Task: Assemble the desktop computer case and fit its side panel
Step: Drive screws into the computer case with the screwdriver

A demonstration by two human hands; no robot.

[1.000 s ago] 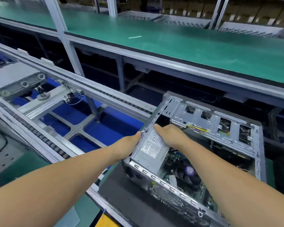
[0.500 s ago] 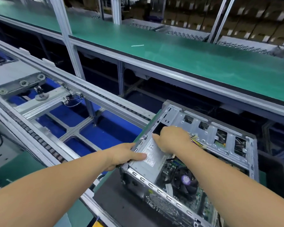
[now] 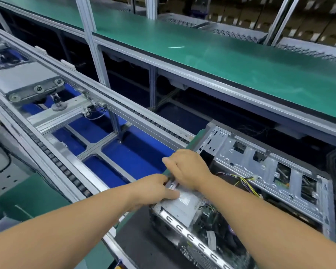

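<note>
The open computer case (image 3: 260,183) is laid on its side on a dark pallet mat (image 3: 144,247) at the near right of the conveyor line, with its open face turned upward, presumably so that the interior can be reached from above. No side panel is seen anywhere in the view, so that step is judged not yet begun.

At the case's left end, the grey power supply (image 3: 184,204) is seated in the corner, and both hands are gathered on it. The left hand (image 3: 153,191) is placed at the outer left edge of the case, its thumb laid across the top of the power supply and its fingers curled round the rim below; the grip seems meant to steady the case against sliding on the mat. The right hand (image 3: 186,169) is laid over the far part of the power supply with its fingers bent downward and close together. Whether they pinch anything cannot be told, since the fingertips are hidden beneath the hand. It is judged that the unit is being pressed or aligned into its bay.

A bundle of coloured wires (image 3: 246,183) is left trailing just right of the hands, beside the metal drive cage (image 3: 268,167), where it could be trapped under a panel. The motherboard (image 3: 211,220) is visible at the near side.
</note>
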